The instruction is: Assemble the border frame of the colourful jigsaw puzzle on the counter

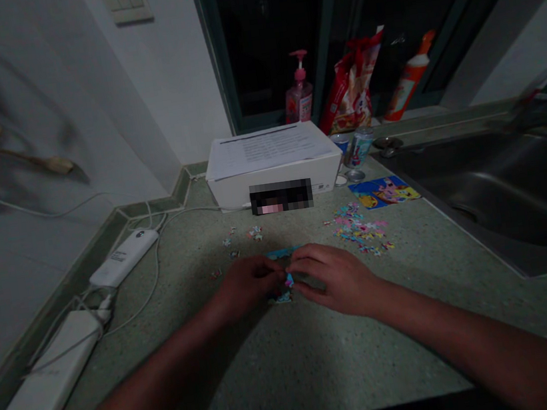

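Two bare hands work at close quarters on a speckled green countertop (280, 372), seen on my remote feed from the head camera. The left hand (249, 287) and right hand (336, 279) meet at the fingertips, both curled and pinching a small blue-and-pink jigsaw piece (289, 281) between them. Neither hand is clenched or released.

Just ahead of the fingers lies a short blue strip of pieces (282, 253), and a small cluster of pieces (282, 297) sits just below the hands. I can't tell how firmly either group is joined. They look like the only gathered work so far. Most pieces remain loose in a colorful heap (360, 228) ahead and to the right of the right hand, while a few strays (256, 233) lie ahead of the left hand. Beyond the heap sits a printed cartoon card (383, 191).

Farther ahead of the hands, a white cardboard box (275, 184) topped by a printed sheet (269, 148) blocks the way toward the window. To the right, the counter ends at the rim of a steel sink (484, 197). To the left, a white power strip (43, 386) and its cables (153, 268) lie along the wall. Speckled counter stretches between the hands and the near edge, giving the forearms room to move.
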A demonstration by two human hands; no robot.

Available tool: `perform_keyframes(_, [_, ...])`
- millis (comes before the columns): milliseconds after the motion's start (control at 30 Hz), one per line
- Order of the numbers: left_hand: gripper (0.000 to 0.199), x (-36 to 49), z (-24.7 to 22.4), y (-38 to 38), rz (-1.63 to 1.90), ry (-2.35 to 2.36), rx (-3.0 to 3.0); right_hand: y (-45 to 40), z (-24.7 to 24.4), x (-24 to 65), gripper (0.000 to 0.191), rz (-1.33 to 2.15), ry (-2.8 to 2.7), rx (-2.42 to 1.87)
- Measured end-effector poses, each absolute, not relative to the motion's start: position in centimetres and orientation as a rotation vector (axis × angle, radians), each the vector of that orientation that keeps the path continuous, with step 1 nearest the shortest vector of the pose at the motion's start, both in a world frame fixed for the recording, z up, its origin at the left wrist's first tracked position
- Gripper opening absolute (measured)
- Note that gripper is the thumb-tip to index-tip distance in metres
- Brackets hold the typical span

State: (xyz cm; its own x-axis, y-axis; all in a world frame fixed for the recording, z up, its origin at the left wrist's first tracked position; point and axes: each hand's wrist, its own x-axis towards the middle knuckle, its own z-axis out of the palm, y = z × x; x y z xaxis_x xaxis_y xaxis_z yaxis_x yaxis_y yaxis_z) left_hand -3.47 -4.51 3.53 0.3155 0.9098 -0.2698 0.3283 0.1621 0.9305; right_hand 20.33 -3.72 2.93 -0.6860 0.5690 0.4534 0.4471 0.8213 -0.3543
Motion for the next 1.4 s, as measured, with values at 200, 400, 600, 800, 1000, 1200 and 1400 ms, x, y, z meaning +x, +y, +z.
perform_keyframes(200, [0.027,-3.4,3.6,-4.6,0.635,1.196,1.375,-3.7,2.9,20.3,0.021,0.262,-2.447,-0.747])
perform_keyframes(400, [0.027,-3.4,3.4,-4.6,0.646,1.19,1.369,-3.7,3.1,20.4,0.019,0.275,-2.472,-0.766])
perform_keyframes(600, [0.03,-3.4,3.3,-4.6,0.642,1.168,1.361,-3.7,3.1,20.4,0.017,0.268,-2.466,-0.743])
perform_keyframes(800, [0.029,-3.4,3.6,-4.7,0.63,1.167,1.421,-3.6,3.1,20.5,0.018,0.3,-2.458,-0.769])
perform_keyframes(1000, [0.015,-3.8,3.1,-4.6,0.75,1.439,1.833,-2.5,3.2,21.7,0.017,0.348,-2.397,-0.838])
perform_keyframes(1200, [0.015,-4.3,2.7,-4.4,0.72,1.369,2.173,0.0,3.4,24.2,0.017,0.328,-2.325,-1.011])
perform_keyframes(1400, [0.021,-4.2,2.9,-4.5,0.601,1.393,2.226,1.5,3.5,26.0,0.017,0.338,-2.388,-1.148])
